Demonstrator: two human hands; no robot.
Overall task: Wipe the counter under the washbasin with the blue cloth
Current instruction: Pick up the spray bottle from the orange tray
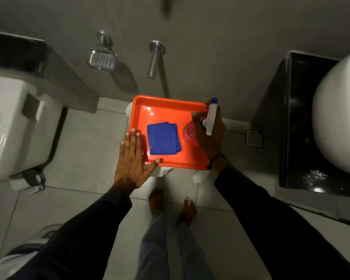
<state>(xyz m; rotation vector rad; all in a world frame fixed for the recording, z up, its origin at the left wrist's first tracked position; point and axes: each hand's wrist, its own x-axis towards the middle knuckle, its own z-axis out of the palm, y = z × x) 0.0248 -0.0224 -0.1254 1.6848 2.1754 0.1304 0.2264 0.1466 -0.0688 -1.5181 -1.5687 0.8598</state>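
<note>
A folded blue cloth (163,138) lies flat in an orange tray (166,105) that rests on a white stool in front of me. My left hand (132,160) lies spread on the tray's left edge, holding nothing. My right hand (209,132) is closed around the neck of a pink spray bottle (189,134) with a white and blue trigger head, standing in the tray's right side. The black counter (291,126) runs along the right, with the white washbasin (337,118) sitting on it.
A white toilet (14,128) stands at the left. A metal soap dish (102,59) and a metal spout (154,57) stick out of the grey wall ahead. A floor drain (254,138) sits by the counter's base. My bare feet (172,205) stand on grey tiles.
</note>
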